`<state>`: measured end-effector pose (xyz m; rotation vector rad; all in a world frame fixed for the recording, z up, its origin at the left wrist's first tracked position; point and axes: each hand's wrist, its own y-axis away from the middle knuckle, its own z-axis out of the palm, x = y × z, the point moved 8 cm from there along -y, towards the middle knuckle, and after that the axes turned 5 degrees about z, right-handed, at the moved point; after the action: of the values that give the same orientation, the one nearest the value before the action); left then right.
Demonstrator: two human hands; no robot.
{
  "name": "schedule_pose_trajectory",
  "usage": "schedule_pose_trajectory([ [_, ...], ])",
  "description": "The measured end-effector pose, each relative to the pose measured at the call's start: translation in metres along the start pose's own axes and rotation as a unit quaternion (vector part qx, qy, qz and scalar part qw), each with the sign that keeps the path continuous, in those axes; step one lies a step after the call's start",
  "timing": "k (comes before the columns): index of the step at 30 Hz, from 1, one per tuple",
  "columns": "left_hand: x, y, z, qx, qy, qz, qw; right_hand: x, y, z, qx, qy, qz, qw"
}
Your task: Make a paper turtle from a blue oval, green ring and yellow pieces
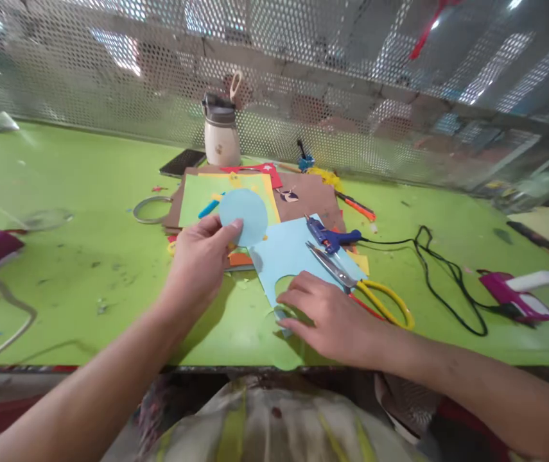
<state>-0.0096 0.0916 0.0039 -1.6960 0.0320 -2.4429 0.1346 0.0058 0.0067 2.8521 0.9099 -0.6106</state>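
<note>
My left hand (201,253) pinches a light blue paper circle (244,216) and holds it up over a stack of coloured paper sheets (216,192). My right hand (325,317) rests on the green table (86,256), fingers curled over a small clear round object (281,316) at the edge of a light blue sheet (288,253) with a round piece cut out. Yellow-handled scissors (361,289) lie on that sheet just right of my right hand. A blue glue gun (329,236) lies behind them.
A cream jar with a grey lid (221,131) stands at the back by a perforated metal wall (303,96). A black cord (442,276) runs right to a magenta tool (515,295). A tape ring (151,210), a phone (182,162) and orange pens (358,206) lie around.
</note>
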Motion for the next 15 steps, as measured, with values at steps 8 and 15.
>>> schedule_pose_trajectory([
  [8,-0.003,0.003,0.005,-0.056,-0.013,0.005,0.998,0.015,-0.021,0.021,-0.063,0.058,0.067,0.994],
  [15,-0.011,0.004,0.006,-0.082,-0.023,0.008,0.996,0.023,-0.020,0.024,-0.069,0.019,0.100,0.992],
])
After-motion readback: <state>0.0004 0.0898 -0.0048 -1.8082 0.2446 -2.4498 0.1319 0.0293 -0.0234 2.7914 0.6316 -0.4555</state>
